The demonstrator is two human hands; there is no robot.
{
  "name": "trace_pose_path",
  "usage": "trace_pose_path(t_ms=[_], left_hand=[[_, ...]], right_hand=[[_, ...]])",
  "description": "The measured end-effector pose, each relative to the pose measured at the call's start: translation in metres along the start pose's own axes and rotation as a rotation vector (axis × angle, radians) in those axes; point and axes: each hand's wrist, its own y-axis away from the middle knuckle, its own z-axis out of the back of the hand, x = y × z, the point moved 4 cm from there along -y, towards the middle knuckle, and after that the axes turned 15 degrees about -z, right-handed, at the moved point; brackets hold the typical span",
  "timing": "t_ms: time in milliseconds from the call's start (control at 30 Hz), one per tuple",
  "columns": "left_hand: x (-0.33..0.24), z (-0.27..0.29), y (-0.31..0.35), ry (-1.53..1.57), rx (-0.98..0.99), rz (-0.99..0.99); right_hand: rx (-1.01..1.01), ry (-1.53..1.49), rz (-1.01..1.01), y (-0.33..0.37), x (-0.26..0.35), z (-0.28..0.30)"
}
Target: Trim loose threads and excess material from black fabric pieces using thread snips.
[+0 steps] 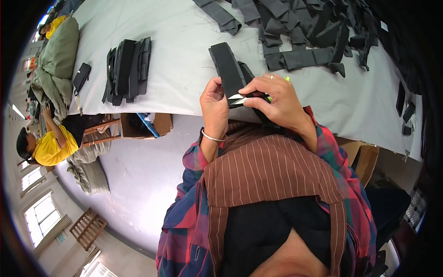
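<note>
At the table's near edge, my left hand [213, 105] grips a folded black fabric strip [225, 64], its fingers closed round the lower end. The strip's far end points away over the table. My right hand [279, 102] is closed on small thread snips, with yellow-green bits showing by the fingers. Their silver blades [237, 99] lie at the strip's lower end, close to my left fingers. More dark fabric hangs below the right hand, and part of the snips is hidden by the fingers.
On the pale cloth-covered table [180, 60], a stack of black strips [127, 69] lies left; a loose heap [304, 32] spreads far right. A small dark case [81, 76] sits near the left edge. A cardboard box [164, 125] stands below. A co-worker in yellow [57, 144] works left.
</note>
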Motion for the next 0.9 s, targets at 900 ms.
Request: trace_pose_path(t_ms=[900], left_hand=[[0.004, 0.014, -0.001, 0.068, -0.049, 0.033]], right_hand=[[0.021, -0.298, -0.254, 0.01, -0.021, 0.008]])
